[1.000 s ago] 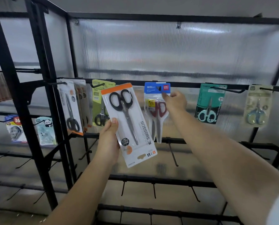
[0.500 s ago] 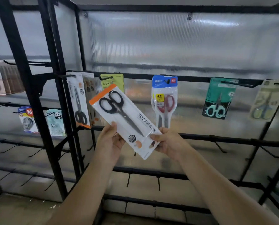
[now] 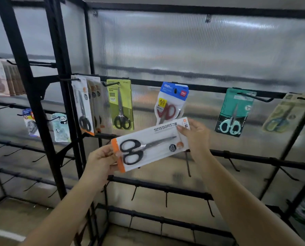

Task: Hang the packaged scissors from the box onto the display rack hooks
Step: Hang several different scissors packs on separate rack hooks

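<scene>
While both hands held it in front of the rack, the white scissors pack (image 3: pixel 150 144) lay nearly on its side, its long axis running from lower left to upper right. The left hand (image 3: pixel 102 161) had its grip pinched on the orange-edged end, beside the black handles; the right hand (image 3: pixel 195 136) grasped the opposite end, near the printed word and the blade tips. No hang hole could be made out on the pack. Judging by the matching packs already hung, whose orange ends pointed down, the end in the right hand was probably the one to go up and onto a hook, so the pack would need turning upright first.

Behind the pack, the display rack (image 3: pixel 254 159) carried a lower bar of bare hooks. On the upper bar hung five groups of packaged scissors: a bunch of white packs (image 3: pixel 84 105) of the same kind, their number hard to count, then one green pack (image 3: pixel 120 103), one blue-topped pack with red handles (image 3: pixel 171 103), one teal pack (image 3: pixel 235 110) and one blurred pale pack (image 3: pixel 283 114). The bunch of white packs lay up and left of the held pack, nearer the left hand. No box was in view.
</scene>
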{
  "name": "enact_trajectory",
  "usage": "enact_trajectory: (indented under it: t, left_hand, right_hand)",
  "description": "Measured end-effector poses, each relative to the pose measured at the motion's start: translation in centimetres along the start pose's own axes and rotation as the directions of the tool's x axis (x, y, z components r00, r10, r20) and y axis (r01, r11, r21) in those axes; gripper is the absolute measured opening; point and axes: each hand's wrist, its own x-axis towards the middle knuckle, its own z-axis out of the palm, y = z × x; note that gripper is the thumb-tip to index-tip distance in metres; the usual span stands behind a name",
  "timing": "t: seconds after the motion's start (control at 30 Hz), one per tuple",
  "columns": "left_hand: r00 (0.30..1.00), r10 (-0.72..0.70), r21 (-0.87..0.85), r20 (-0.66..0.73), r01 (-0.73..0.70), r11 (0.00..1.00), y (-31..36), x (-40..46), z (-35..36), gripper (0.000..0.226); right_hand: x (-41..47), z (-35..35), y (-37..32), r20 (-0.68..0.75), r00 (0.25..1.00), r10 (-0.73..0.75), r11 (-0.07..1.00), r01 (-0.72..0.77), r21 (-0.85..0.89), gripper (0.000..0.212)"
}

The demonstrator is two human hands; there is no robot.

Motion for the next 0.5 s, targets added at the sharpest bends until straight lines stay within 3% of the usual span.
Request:
enact_trajectory:
  t: [0.13, 0.3, 0.43, 0.5]
  left_hand:
    - [0.991, -0.076, -0.132, -0.112, 0.061, 0.989, -0.2, -0.1, -0.4, 0.020]
    - [0.971, -0.184, -0.388, -0.156, 0.111, 0.915, -1.8, -0.4, -2.3, 0.019]
    - [0.969, -0.222, -0.485, -0.106, 0.145, 0.862, -2.5, 0.4, -3.5, 0.022]
    - [0.967, -0.242, -0.481, -0.076, 0.177, 0.859, -2.5, 1.0, -4.7, 0.022]
  right_hand:
    - [-0.3, 0.9, -0.1, 0.077, 0.997, -0.026, 0.998, 0.021, 0.063, 0.029]
    - [-1.2, 3.3, 0.7, 0.012, 1.000, -0.012, 0.974, 0.009, 0.225, 0.047]
    - [-3.1, 8.0, 1.8, 0.222, 0.974, 0.038, 0.952, -0.103, 0.290, 0.026]
    - [-3.8, 10.6, 2.5, 0.238, 0.971, 0.010, 0.960, -0.076, 0.268, 0.021]
